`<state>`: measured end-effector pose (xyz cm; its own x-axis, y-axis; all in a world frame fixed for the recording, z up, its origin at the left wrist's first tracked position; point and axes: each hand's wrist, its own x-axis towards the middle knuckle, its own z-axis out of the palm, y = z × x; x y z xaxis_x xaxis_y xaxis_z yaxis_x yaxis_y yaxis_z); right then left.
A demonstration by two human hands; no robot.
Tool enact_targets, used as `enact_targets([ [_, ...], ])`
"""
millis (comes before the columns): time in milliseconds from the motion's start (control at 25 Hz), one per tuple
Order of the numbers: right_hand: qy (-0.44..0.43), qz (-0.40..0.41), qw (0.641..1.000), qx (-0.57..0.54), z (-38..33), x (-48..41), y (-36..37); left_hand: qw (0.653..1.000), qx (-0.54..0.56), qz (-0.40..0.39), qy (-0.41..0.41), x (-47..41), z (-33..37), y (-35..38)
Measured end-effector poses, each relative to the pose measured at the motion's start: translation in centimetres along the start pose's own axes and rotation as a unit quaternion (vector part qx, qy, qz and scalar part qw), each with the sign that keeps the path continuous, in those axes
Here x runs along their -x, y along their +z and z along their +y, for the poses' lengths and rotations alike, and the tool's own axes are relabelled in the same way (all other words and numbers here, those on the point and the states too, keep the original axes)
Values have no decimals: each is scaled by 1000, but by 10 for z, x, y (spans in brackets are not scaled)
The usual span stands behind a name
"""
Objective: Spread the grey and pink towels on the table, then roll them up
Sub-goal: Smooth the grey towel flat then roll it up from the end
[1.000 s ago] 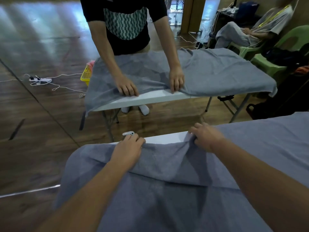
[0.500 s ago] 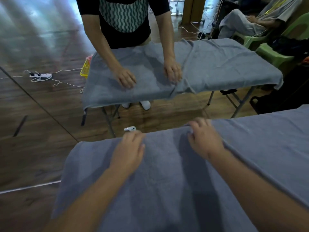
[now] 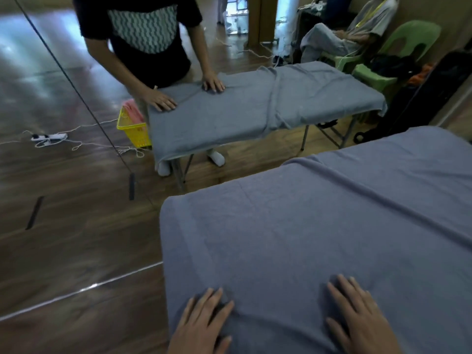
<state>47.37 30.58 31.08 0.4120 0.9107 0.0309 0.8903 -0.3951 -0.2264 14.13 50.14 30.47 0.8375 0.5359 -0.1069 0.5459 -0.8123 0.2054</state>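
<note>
A grey towel (image 3: 319, 226) lies spread flat over my table and covers it fully, hanging over the left and far edges. One long crease runs across it toward the right. My left hand (image 3: 201, 323) rests flat on the towel near the front edge, fingers straight. My right hand (image 3: 357, 315) lies flat on it too, a little to the right. A pink towel (image 3: 131, 112) sits in a yellow basket on the floor beyond.
A second table (image 3: 255, 108) ahead is draped with another grey towel, and a person in a black shirt (image 3: 143, 34) presses both hands on it. The yellow basket (image 3: 134, 132) stands by that table's left end. Cables and a power strip (image 3: 48, 137) lie on the wooden floor. Green chairs (image 3: 408, 39) and a seated person are at the back right.
My hands slid from the towel's far edge back to the near edge, and the folded-back part now lies flat. The white table strip and small white object are no longer visible.
</note>
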Motion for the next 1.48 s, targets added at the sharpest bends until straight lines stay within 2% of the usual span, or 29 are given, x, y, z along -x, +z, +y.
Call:
enact_targets([
  [80, 89, -23, 996, 13, -11, 34, -2, 1000, 10, -14, -7, 28, -8, -3],
  [160, 159, 3, 987, 19, -34, 70, 0, 999, 15, -48, 11, 60, -10, -10],
  [280, 228, -14, 973, 5, -64, 118, 8, 996, 10, -79, 44, 93, -13, -10],
  [400, 283, 6, 959, -5, -68, 148, 13, 993, 2, -106, 57, 104, -12, -13],
  [520, 323, -16, 946, 28, -59, 161, 11, 992, -19, -88, 92, 107, -13, -9],
  [640, 337, -50, 940, 29, -63, 155, -7, 988, -24, -44, 149, 112, -5, -9],
  [760, 294, 13, 955, 43, -108, 132, -12, 967, 10, 5, 253, 88, -9, -30],
  [880, 231, 54, 971, -18, -193, 97, 22, 938, 4, 54, 343, 11, -63, -43],
  [960, 221, 61, 973, -37, -254, 68, 54, 939, -20, 47, 341, -64, -118, -47],
  [1080, 305, 66, 949, -43, -308, 48, 82, 944, -73, -32, 321, -155, -169, -65],
  [1160, 376, 84, 922, -38, -321, 50, 87, 925, -102, -70, 358, -188, -191, -71],
  [1240, 430, 76, 899, -32, -328, 64, 83, 912, -102, -84, 387, -204, -211, -73],
  [1480, 580, 24, 813, -35, -349, 125, 76, 907, -73, -92, 405, -227, -240, -72],
])
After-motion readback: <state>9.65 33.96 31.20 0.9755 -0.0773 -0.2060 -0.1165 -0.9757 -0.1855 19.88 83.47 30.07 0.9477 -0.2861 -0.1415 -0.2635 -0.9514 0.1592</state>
